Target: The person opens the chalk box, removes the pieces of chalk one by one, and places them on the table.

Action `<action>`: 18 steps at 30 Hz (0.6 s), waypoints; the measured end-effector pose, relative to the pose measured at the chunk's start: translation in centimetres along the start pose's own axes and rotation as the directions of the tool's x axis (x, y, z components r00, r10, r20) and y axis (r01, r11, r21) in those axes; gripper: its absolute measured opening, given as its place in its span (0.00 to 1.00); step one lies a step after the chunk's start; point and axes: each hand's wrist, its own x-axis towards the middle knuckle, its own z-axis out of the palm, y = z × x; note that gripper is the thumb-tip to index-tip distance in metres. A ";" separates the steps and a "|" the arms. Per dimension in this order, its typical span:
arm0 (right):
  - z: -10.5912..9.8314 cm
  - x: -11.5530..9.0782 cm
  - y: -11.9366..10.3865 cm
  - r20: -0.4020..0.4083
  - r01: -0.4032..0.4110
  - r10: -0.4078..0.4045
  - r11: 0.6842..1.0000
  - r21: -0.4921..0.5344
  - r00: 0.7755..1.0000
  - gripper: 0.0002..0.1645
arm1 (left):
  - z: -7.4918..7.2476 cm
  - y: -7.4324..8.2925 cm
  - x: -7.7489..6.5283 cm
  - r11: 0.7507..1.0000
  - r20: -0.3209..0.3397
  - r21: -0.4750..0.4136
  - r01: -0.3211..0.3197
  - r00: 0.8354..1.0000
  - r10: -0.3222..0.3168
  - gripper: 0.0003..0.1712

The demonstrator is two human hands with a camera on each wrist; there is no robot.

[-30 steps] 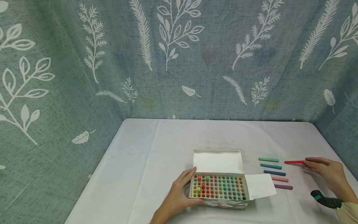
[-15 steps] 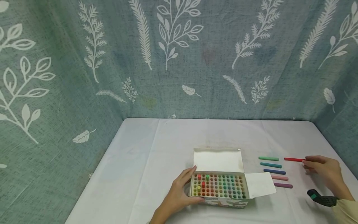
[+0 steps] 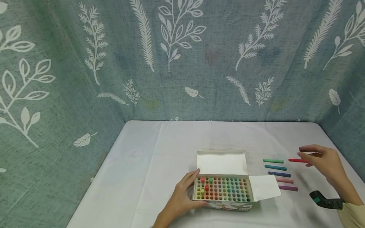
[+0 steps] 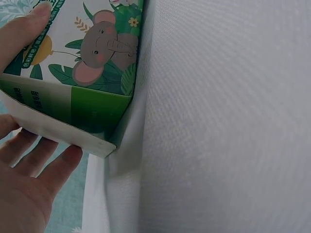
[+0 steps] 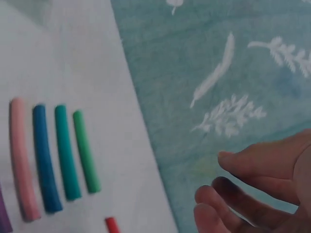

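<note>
My left hand (image 3: 180, 195) grips the left end of an open cardboard chalk box (image 3: 232, 205), thumb at the front and fingers at the side. In the left wrist view the box (image 4: 97, 73) shows an elephant print, with the thumb on that face. Its holed insert carries several upright chalk sticks, red, green and yellow. At the right, my right hand (image 3: 326, 161) hovers over a red chalk stick (image 3: 296, 160) lying on the table, hiding its right end. The right wrist view shows this hand (image 5: 257, 189) with thumb and fingers apart, holding nothing.
Left of the red stick lies a column of chalk sticks: green (image 3: 273, 161), teal (image 3: 275, 167), blue (image 3: 279, 174), pink (image 3: 284, 180) and purple (image 3: 288, 188). The box's side flap (image 3: 263, 187) partly covers the last two. A leaf-patterned curtain (image 3: 171, 95) hangs behind the white-clothed table (image 3: 137, 177).
My right hand has let go of the red chalk stick and lifted up and left. The stick now lies on the table, slightly farther back. The left hand keeps its place on the box.
</note>
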 end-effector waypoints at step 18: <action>0.0 -3.5 -8.7 0.066 0.370 -0.370 0.929 0.016 0.927 0.10 | 0.0 0.0 0.0 1.000 0.000 0.003 -0.022 1.000 0.022 0.58</action>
